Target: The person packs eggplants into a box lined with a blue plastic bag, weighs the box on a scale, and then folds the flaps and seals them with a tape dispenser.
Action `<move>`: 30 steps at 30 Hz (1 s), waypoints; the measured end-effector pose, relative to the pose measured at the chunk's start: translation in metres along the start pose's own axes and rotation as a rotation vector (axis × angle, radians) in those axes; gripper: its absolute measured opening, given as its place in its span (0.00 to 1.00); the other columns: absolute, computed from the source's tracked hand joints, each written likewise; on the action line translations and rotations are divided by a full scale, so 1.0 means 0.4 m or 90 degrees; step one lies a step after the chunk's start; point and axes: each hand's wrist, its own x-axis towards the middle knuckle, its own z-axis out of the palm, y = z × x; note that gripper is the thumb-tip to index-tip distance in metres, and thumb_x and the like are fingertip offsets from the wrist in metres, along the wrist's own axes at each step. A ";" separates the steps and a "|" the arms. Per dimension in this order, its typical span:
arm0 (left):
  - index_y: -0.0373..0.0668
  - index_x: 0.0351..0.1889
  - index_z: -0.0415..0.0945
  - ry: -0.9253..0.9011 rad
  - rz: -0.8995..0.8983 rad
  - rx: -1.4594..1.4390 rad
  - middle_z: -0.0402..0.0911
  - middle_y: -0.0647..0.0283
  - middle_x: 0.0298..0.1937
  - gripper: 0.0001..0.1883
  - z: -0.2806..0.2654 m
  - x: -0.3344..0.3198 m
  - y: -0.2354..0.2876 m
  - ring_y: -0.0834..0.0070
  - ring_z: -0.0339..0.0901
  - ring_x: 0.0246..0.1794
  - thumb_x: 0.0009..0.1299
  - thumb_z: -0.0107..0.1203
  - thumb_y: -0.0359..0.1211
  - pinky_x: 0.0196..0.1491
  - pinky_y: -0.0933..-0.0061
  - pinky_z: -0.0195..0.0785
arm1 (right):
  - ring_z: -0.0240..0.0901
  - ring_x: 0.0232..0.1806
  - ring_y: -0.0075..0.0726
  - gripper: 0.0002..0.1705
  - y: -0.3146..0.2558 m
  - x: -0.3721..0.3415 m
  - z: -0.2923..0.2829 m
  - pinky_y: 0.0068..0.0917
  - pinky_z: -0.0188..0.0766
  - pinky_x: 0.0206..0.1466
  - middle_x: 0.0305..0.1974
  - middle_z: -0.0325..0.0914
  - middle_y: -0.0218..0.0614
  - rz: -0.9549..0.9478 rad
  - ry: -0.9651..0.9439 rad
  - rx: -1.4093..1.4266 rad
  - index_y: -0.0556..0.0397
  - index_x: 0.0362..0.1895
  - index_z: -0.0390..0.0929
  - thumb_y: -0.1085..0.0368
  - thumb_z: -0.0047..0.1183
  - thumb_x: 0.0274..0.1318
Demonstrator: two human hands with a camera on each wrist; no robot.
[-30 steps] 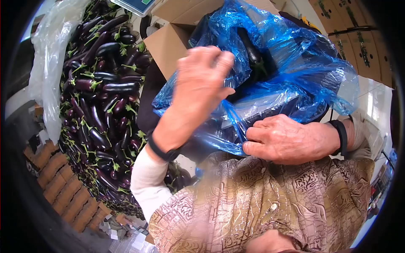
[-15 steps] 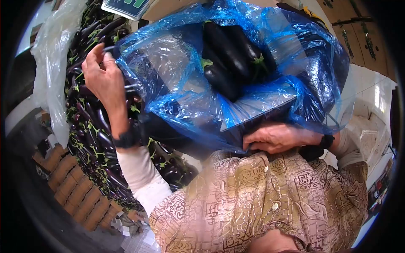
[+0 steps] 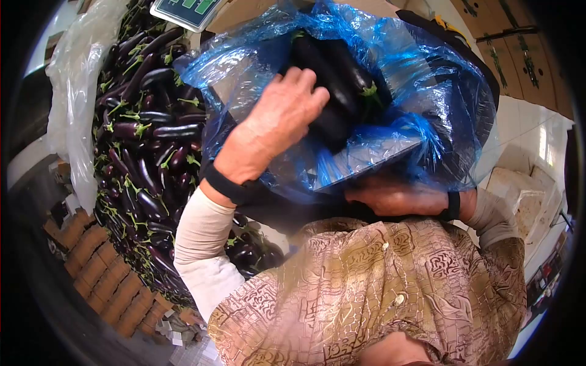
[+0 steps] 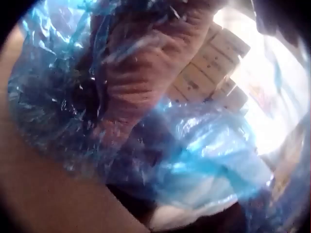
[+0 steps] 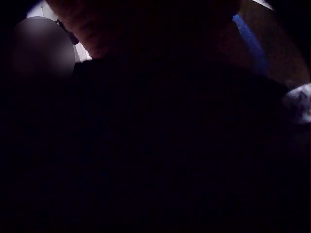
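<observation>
In the head view, several dark purple eggplants [image 3: 339,85] lie inside a blue plastic bag [image 3: 461,116] that lines a cardboard box. My left hand [image 3: 268,119] is over them, back up, its bent fingers right at the nearest eggplants; the fingertips are hidden. Bag film [image 4: 204,160] hangs across the left hand [image 4: 146,73] in the left wrist view. On the box's near side, my right hand [image 3: 397,198] rests low beneath the bag's fold, its fingers in shadow, so I cannot tell what they hold. The right wrist view is nearly black.
A big heap of eggplants [image 3: 152,131] spreads at the left, with a clear plastic sheet [image 3: 79,110] along its outer side. A scale display [image 3: 186,12] stands at the top. Stacked cartons [image 3: 519,58] are at the upper right, brown blocks [image 3: 116,277] at the lower left.
My left hand first went left to the bag's edge, then came back right over the eggplants. The bag's mouth has spread, uncovering the eggplants. My right hand has slipped lower under the film.
</observation>
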 end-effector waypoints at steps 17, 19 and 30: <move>0.33 0.64 0.68 0.233 -0.169 -0.992 0.80 0.51 0.57 0.33 -0.131 0.037 0.014 0.60 0.79 0.59 0.57 0.65 0.25 0.64 0.59 0.70 | 0.69 0.58 0.41 0.15 -0.013 0.089 -0.051 0.39 0.64 0.63 0.50 0.73 0.40 0.035 -0.085 0.074 0.50 0.53 0.71 0.66 0.42 0.64; 0.37 0.63 0.71 0.144 -0.221 -0.974 0.80 0.55 0.58 0.34 -0.078 0.024 0.041 0.71 0.79 0.56 0.55 0.70 0.25 0.60 0.66 0.72 | 0.69 0.58 0.42 0.16 -0.018 0.099 -0.070 0.39 0.64 0.63 0.51 0.73 0.40 0.030 -0.103 0.074 0.51 0.54 0.71 0.66 0.40 0.64; 0.48 0.75 0.58 0.327 -0.194 -0.887 0.81 0.57 0.52 0.41 -0.136 0.024 0.061 0.71 0.82 0.44 0.64 0.65 0.31 0.49 0.70 0.77 | 0.70 0.60 0.48 0.20 -0.044 0.119 -0.096 0.43 0.65 0.64 0.53 0.75 0.42 0.057 -0.178 0.060 0.48 0.55 0.74 0.70 0.45 0.58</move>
